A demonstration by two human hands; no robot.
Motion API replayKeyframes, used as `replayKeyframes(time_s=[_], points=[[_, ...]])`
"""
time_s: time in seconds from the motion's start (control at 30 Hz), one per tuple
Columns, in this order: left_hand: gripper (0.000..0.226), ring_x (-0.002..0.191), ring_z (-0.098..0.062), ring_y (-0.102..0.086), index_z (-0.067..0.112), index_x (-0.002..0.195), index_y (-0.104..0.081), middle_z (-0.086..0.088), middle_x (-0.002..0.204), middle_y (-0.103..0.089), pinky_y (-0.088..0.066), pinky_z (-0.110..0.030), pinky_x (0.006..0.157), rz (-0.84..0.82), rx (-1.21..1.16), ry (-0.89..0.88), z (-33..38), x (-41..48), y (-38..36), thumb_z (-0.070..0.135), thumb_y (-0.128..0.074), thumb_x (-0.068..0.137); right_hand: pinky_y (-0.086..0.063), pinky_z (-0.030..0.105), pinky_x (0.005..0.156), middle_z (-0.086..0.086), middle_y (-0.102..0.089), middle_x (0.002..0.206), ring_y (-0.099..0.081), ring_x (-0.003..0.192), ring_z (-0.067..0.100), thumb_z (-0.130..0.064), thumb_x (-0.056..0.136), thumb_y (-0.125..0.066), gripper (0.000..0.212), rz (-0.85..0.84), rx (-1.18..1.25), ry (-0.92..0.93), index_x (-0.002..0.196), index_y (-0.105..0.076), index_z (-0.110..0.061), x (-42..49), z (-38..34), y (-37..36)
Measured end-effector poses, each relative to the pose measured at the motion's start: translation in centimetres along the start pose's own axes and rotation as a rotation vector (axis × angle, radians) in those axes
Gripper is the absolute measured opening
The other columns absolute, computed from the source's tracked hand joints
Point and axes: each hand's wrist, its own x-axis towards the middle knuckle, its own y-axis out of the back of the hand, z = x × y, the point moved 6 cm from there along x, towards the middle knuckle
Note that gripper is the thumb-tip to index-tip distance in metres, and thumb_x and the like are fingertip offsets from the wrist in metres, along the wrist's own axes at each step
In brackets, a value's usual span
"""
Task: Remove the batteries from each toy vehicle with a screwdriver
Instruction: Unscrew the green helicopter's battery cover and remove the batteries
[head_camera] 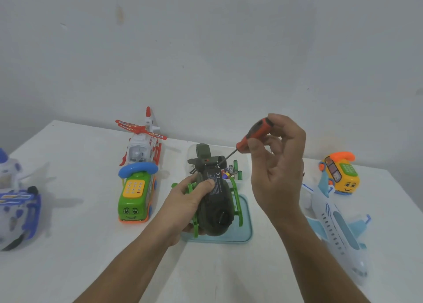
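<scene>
My left hand [190, 202] grips a dark green toy helicopter [215, 202], held upside down with its belly and bright green skids facing up. My right hand [277, 163] pinches the red-and-black handle of a screwdriver [251, 138] between thumb and fingers. The thin shaft slants down to the left, and its tip meets the helicopter's underside near the printed label. Behind the toy, a clear container [242, 179] holds several loose batteries [231, 171].
A light blue lid [246, 222] lies on the white table [206, 275] under the helicopter. Left stand a green bus phone [135, 197], a red-and-white helicopter [143, 147] and a blue-and-white toy [18, 202]. Right lie a white airplane [336, 229] and a yellow phone toy [342, 174].
</scene>
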Motion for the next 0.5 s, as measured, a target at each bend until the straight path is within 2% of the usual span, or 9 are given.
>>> replayKeyframes(time_s=[0.1, 0.2, 0.27, 0.4, 0.5], points=[[0.026, 0.072, -0.024, -0.074, 0.036, 0.113, -0.064, 0.0, 0.082, -0.076, -0.058, -0.038, 0.053, -0.002, 0.0, -0.001, 0.05, 0.06, -0.04, 0.041, -0.068, 0.088, -0.059, 0.038, 0.075, 0.012, -0.056, 0.106, -0.067, 0.084, 0.027, -0.002, 0.096, -0.051, 0.034, -0.005, -0.02, -0.002, 0.124, -0.043, -0.021, 0.16, 0.04, -0.05], [0.031, 0.071, -0.023, -0.074, 0.037, 0.117, -0.062, -0.001, 0.085, -0.076, -0.059, -0.039, 0.054, -0.006, -0.001, 0.002, -0.06, 0.18, -0.09, 0.042, -0.069, 0.087, -0.059, 0.038, 0.075, 0.008, -0.056, 0.104, -0.067, 0.083, 0.024, -0.003, 0.097, -0.051, 0.034, -0.006, -0.014, 0.008, 0.124, -0.042, -0.02, 0.17, 0.09, -0.07], [0.034, 0.073, -0.024, -0.074, 0.037, 0.12, -0.062, -0.002, 0.087, -0.077, -0.06, -0.041, 0.055, -0.007, 0.003, 0.004, -0.14, 0.26, -0.09, 0.043, -0.069, 0.087, -0.059, 0.036, 0.076, 0.005, -0.056, 0.104, -0.068, 0.083, 0.022, -0.003, 0.097, -0.051, 0.034, -0.008, -0.015, 0.016, 0.124, -0.043, -0.021, 0.12, 0.17, -0.06], [0.04, 0.075, -0.025, -0.075, 0.037, 0.124, -0.06, -0.004, 0.092, -0.077, -0.06, -0.043, 0.056, -0.008, 0.0, 0.01, -0.28, 0.34, -0.13, 0.044, -0.07, 0.085, -0.057, 0.026, 0.074, 0.01, -0.057, 0.104, -0.068, 0.083, 0.02, -0.004, 0.095, -0.053, 0.035, -0.022, -0.062, 0.066, 0.124, -0.042, -0.02, 0.06, 0.12, -0.01], [0.037, 0.076, -0.026, -0.075, 0.038, 0.121, -0.061, -0.002, 0.089, -0.077, -0.061, -0.044, 0.058, -0.015, -0.005, 0.004, -0.22, 0.3, -0.26, 0.044, -0.07, 0.086, -0.058, 0.034, 0.074, 0.016, -0.058, 0.102, -0.068, 0.083, 0.027, -0.005, 0.095, -0.055, 0.032, -0.034, -0.085, 0.13, 0.122, -0.043, -0.017, 0.11, -0.24, -0.08]])
